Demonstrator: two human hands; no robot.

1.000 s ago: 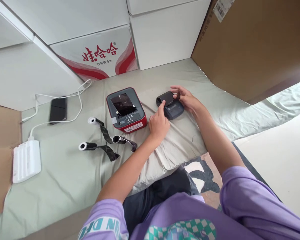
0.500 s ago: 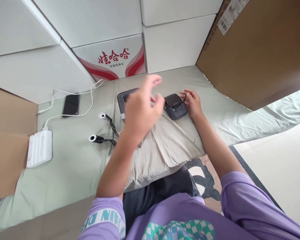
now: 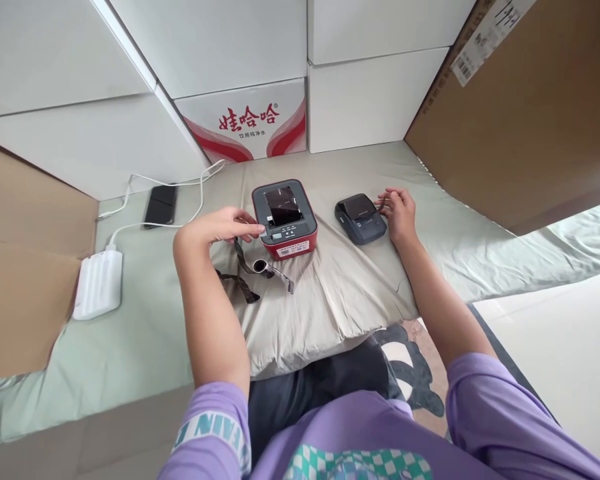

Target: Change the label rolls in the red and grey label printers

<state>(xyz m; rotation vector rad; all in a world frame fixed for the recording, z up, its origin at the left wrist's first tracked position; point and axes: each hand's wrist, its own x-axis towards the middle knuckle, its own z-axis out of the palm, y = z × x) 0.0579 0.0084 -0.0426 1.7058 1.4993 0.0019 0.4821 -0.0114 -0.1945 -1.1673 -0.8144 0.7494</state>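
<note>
Two devices stand on the bed (image 3: 340, 293), between its far and near edges: a red-sided device (image 3: 300, 230) and, to its right, a small dark device (image 3: 361, 223). The left hand (image 3: 220, 225) reaches to the red-sided device's left side, fingers stretched and loosely apart. The right hand (image 3: 400, 213) rests beside the small dark device, fingers bent; whether they grip anything, I cannot tell. One black roll (image 3: 269, 271) lies closer to the bed's near edge.
</note>
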